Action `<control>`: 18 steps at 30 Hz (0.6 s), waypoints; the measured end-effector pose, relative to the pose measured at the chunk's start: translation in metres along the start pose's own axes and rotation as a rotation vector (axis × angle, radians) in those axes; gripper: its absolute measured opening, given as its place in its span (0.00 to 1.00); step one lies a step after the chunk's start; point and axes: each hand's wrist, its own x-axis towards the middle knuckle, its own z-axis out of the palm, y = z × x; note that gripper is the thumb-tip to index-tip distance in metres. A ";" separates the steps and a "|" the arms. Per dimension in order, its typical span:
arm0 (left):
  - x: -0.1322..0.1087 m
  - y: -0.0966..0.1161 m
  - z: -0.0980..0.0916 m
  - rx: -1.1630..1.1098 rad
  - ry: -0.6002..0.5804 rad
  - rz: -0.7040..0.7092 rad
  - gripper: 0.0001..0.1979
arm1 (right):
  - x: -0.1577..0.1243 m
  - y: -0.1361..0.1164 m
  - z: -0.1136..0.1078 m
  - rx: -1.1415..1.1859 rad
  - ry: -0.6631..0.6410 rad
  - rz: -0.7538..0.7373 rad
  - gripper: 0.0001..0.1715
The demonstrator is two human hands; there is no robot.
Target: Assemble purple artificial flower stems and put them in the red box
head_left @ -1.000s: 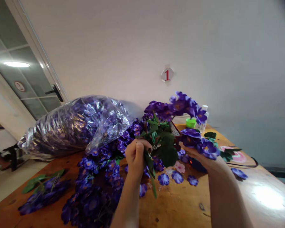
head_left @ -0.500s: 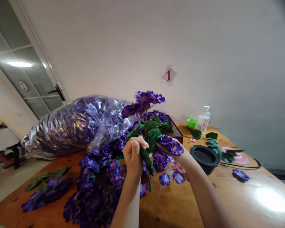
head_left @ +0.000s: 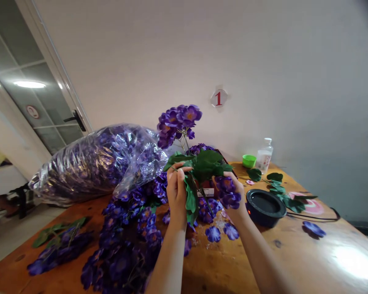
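Note:
Between my two hands stands an artificial flower spray with a purple bloom head (head_left: 180, 120) at the top and broad green leaves (head_left: 207, 163) below. My left hand (head_left: 176, 188) is closed, thumb and fingers pinching the leaves on the left side. On the right, my right hand (head_left: 236, 194) is closed at the leaf edge, its fingertips partly hidden by leaves. A lower purple blossom cluster (head_left: 227, 192) hangs in front of that hand. Beneath and left of my hands lies a heap of purple artificial flowers (head_left: 122, 241).
A clear plastic bag (head_left: 101, 163) packed with purple flowers lies back left. To the right are a black electric pot (head_left: 265, 206) with a cord, a green cup (head_left: 249, 161), a bottle (head_left: 264, 156) and loose leaves (head_left: 276, 187). Loose petals (head_left: 213, 234) lie on the wooden table (head_left: 214, 269).
The spray has turned upright, its bloom head higher and facing me more. Its leaves have spread between my hands. My right hand has shifted right and its fingers show more.

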 end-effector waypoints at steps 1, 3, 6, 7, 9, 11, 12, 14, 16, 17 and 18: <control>0.000 0.000 0.000 -0.032 -0.009 -0.011 0.18 | -0.001 0.001 0.000 -0.006 0.003 0.002 0.21; -0.001 0.001 0.000 -0.088 -0.021 -0.039 0.17 | 0.000 0.002 0.002 -0.014 -0.001 0.006 0.20; -0.001 0.002 -0.002 -0.105 0.027 -0.062 0.17 | 0.006 -0.003 0.005 -0.037 -0.018 0.031 0.17; -0.001 0.002 -0.002 -0.106 0.038 -0.063 0.17 | 0.009 -0.005 0.005 -0.046 -0.010 0.045 0.16; 0.000 0.002 -0.003 -0.120 0.042 -0.057 0.17 | 0.014 -0.012 0.001 -0.059 0.024 0.099 0.16; 0.001 0.003 -0.004 -0.129 0.038 -0.050 0.16 | 0.019 -0.018 -0.009 -0.044 0.049 0.207 0.15; 0.002 0.004 -0.005 -0.123 0.038 -0.043 0.16 | 0.021 -0.020 -0.015 -0.008 0.058 0.275 0.15; 0.002 0.005 -0.005 -0.112 0.029 -0.021 0.15 | 0.025 -0.022 -0.031 0.107 0.081 0.414 0.15; 0.002 0.007 -0.005 -0.087 0.015 -0.003 0.15 | 0.028 -0.020 -0.048 0.201 0.152 0.522 0.18; 0.002 0.008 -0.004 -0.073 0.013 0.001 0.16 | 0.029 -0.018 -0.057 0.203 0.181 0.561 0.19; 0.002 0.008 -0.004 -0.060 0.011 0.003 0.16 | 0.030 -0.014 -0.065 0.157 0.199 0.584 0.19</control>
